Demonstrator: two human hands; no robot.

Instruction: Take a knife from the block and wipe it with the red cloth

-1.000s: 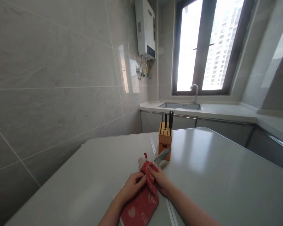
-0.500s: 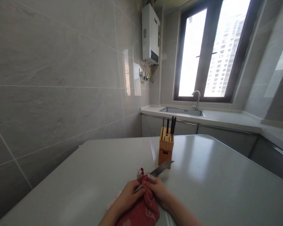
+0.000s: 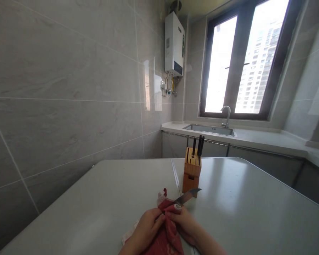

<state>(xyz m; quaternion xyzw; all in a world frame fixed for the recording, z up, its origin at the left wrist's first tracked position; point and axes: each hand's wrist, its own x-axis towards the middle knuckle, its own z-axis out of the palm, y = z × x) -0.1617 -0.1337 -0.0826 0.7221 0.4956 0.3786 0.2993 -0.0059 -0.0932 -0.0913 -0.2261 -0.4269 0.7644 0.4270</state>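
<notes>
A kitchen knife points up and to the right over the table, its blade bare towards the tip. A red cloth with pale patches is bunched around the knife's lower part and hangs down between my wrists. My left hand is closed at the handle end, with cloth against its fingers; the handle itself is mostly hidden. My right hand pinches the cloth around the blade near the handle. Just beyond the blade tip stands a wooden knife block, with dark-handled knives in its slots.
The pale table has a seam running through its middle. Behind it, a counter holds a sink with a tap beneath a window. A white water heater hangs in the corner beside a tiled wall.
The view has shifted slightly, so everything sits a little lower and to the right. The cloth is folded differently around the knife, and the handle seen between my left fingers is now covered.
</notes>
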